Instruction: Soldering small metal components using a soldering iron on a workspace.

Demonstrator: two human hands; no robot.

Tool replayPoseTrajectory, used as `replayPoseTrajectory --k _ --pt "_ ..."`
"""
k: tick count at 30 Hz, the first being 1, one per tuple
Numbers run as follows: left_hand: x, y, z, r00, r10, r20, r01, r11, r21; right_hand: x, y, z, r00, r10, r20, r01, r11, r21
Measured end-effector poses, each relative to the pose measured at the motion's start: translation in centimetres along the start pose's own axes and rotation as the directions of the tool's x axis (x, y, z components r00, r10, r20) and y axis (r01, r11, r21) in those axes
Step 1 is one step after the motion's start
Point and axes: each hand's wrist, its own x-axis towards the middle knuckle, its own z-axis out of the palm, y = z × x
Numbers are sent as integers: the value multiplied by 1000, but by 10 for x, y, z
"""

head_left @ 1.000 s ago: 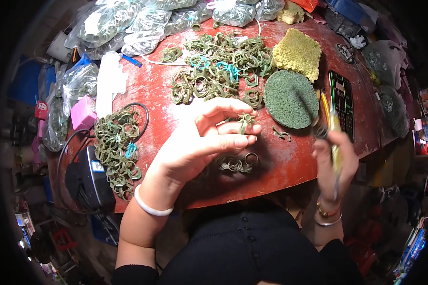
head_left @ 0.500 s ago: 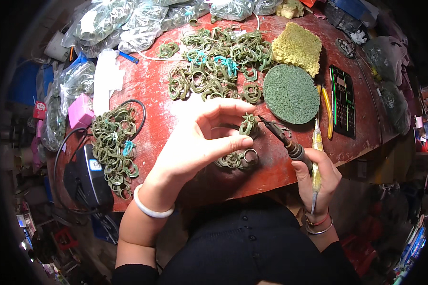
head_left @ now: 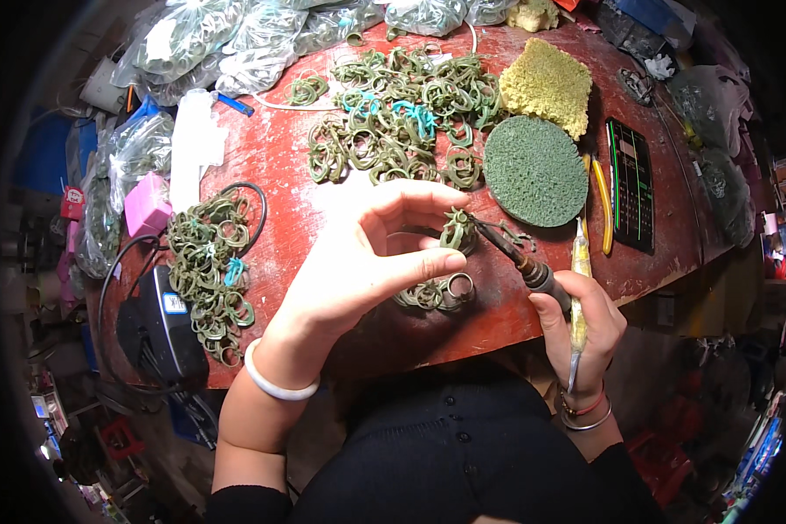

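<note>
My left hand (head_left: 358, 262) holds a small green ring piece (head_left: 455, 232) between curled fingers and thumb. My right hand (head_left: 583, 336) grips a dark pen-like iron tool (head_left: 541, 279), its thin tip at the ring, together with a slender yellow-wrapped tool (head_left: 581, 253) that stands across the palm. Beneath my left hand lies a small group of green rings (head_left: 437, 295) on the red table (head_left: 480, 332). A round green sponge pad (head_left: 534, 170) lies just beyond the iron, with yellow-handled pliers (head_left: 601, 201) to its right.
Heaps of green rings (head_left: 384, 113) lie behind and at left (head_left: 210, 271), near a black powered box (head_left: 157, 327) with cables. Plastic bags (head_left: 183, 44) line the back. A pink block (head_left: 147, 205), yellow sponge (head_left: 543, 87) and dark phone-like device (head_left: 629, 188) also rest on the table.
My right hand has swung left and lower, bringing the iron's tip from over the green pad to the ring. My left hand has stayed nearly in place, the ring slightly turned.
</note>
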Motion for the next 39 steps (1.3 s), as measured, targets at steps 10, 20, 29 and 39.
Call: replayPoseTrajectory --k 10,20,29,39 --pt "0 0 0 999 -33 -12 32 998 -48 1 -1 0 1000 17 6 -17 1000 -2" --pt "1 0 -2 1000 3 16 -3 1000 -3 -5 3 1 998 41 -48 -41 999 2" --pt "0 0 -1 1000 -20 -2 20 1000 -22 -1 0 0 1000 3 -15 -2 1000 10" --pt "1 -3 -4 1000 -14 3 14 1000 -20 -1 1 0 1000 -14 -2 14 1000 -17"
